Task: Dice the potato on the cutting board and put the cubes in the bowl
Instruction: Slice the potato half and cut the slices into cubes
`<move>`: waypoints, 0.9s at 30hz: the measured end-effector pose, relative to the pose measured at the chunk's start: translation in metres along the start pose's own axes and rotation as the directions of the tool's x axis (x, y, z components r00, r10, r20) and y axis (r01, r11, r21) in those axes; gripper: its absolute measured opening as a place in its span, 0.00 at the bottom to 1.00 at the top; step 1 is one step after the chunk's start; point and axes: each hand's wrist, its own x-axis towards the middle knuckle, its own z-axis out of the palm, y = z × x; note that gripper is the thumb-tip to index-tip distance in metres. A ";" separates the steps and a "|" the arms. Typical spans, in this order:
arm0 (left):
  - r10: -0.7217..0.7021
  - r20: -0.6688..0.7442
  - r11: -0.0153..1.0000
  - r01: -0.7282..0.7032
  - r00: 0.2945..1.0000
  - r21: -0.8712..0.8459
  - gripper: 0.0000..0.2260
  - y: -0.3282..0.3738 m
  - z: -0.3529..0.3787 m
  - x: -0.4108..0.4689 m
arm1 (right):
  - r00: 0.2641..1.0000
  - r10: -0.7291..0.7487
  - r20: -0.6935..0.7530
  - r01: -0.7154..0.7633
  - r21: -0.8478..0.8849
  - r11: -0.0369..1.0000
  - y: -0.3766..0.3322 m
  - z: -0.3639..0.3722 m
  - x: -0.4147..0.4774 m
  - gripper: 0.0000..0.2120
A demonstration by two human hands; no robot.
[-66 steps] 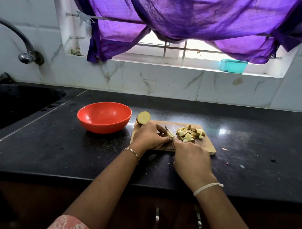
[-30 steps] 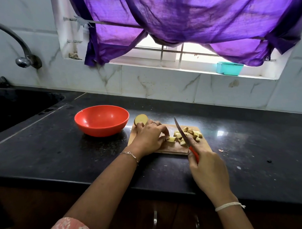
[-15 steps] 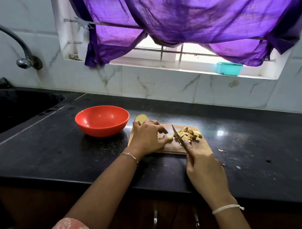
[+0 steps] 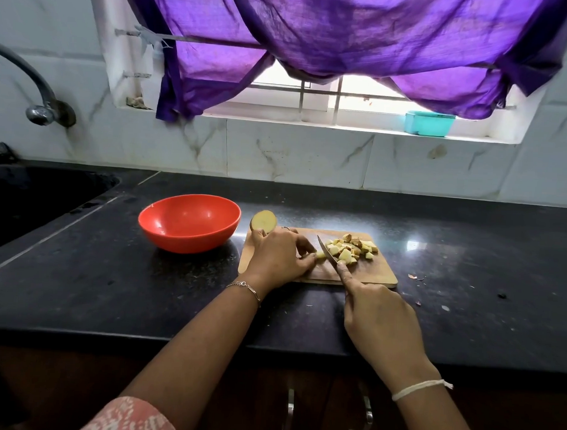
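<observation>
While the knife (image 4: 326, 252) sits with its blade angled down onto the cutting board (image 4: 381, 273), the step in hand reads as dicing, not transfer.

Grip, left hand (image 4: 279, 256): fingers curled, tips pinching a small pale potato piece (image 4: 320, 255) just left of the blade.

Grip, right hand (image 4: 379, 324): curled round the handle (hidden inside the fist), forefinger laid along the spine.

Cut cubes (image 4: 351, 247) lie heaped on the board's right half, just right of the blade. An uncut potato half (image 4: 263, 221) stands at the board's far left corner, behind the left hand; contact between them cannot be told from this angle. The red bowl (image 4: 189, 199) sits just left of the board, with none of the cubes in it yet.

Judgement: the next move calls for chopping through this piece with fingertips tucked back, then dicing the half, before any scooping.
</observation>
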 end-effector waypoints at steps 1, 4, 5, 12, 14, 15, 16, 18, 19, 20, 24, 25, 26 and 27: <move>-0.010 0.007 1.000 0.010 1.000 -0.026 0.09 0.000 0.001 0.001 | 1.000 -0.007 0.001 0.007 -0.008 1.000 0.000 0.001 0.001 0.26; -0.024 0.025 0.996 0.026 0.999 -0.083 0.09 -0.002 0.001 0.001 | 1.000 -0.019 -0.005 0.019 -0.007 1.000 0.000 0.004 0.001 0.26; -0.024 0.025 0.996 0.027 0.999 -0.090 0.09 -0.002 0.001 0.001 | 1.000 -0.020 -0.011 0.020 -0.002 1.000 0.000 0.004 0.000 0.27; -0.034 0.019 0.994 0.036 0.999 -0.103 0.09 -0.004 0.003 0.003 | 0.999 -0.025 -0.033 0.024 -0.027 0.999 -0.001 0.004 -0.001 0.27; -0.032 0.020 0.995 0.034 0.999 -0.099 0.10 -0.004 0.003 0.003 | 0.999 -0.040 -0.022 0.039 -0.060 0.997 -0.002 0.004 0.001 0.27; -0.031 0.020 0.994 0.033 0.999 -0.100 0.10 -0.005 0.003 0.004 | 0.999 -0.049 -0.020 0.047 -0.079 0.996 -0.002 0.004 0.002 0.28; -0.032 0.020 0.994 0.034 0.999 -0.102 0.10 -0.005 0.002 0.004 | 0.998 -0.058 -0.019 0.056 -0.100 0.993 -0.003 0.004 0.004 0.28; -0.035 0.028 0.994 0.038 0.999 -0.101 0.10 -0.004 0.002 0.005 | 0.997 -0.075 -0.017 0.072 -0.131 0.989 -0.006 0.005 0.009 0.28; -0.037 0.032 0.994 0.040 0.999 -0.098 0.10 -0.004 0.002 0.005 | 0.997 -0.078 -0.014 0.075 -0.139 0.988 -0.008 0.006 0.012 0.28; -0.039 0.034 0.995 0.042 0.999 -0.094 0.10 -0.003 0.001 0.005 | 0.997 -0.073 -0.010 0.071 -0.144 0.987 -0.011 0.007 0.014 0.28; -0.048 0.004 0.995 0.049 0.999 -0.087 0.11 -0.003 0.002 0.002 | 0.999 -0.017 -0.027 0.015 -0.082 0.996 -0.014 0.010 0.017 0.29; -0.057 -0.010 0.994 0.056 0.998 -0.093 0.12 -0.003 0.002 0.001 | 0.999 -0.003 -0.044 0.001 -0.044 0.999 -0.014 0.010 0.015 0.30; -0.069 -0.024 0.993 0.067 0.997 -0.097 0.13 -0.004 0.002 0.001 | 0.998 0.009 -0.059 -0.010 -0.009 1.000 -0.012 0.009 0.012 0.30; -0.083 -0.038 0.992 0.079 0.996 -0.096 0.14 -0.004 0.002 0.001 | 0.998 0.017 -0.068 -0.016 0.015 1.000 -0.011 0.008 0.009 0.30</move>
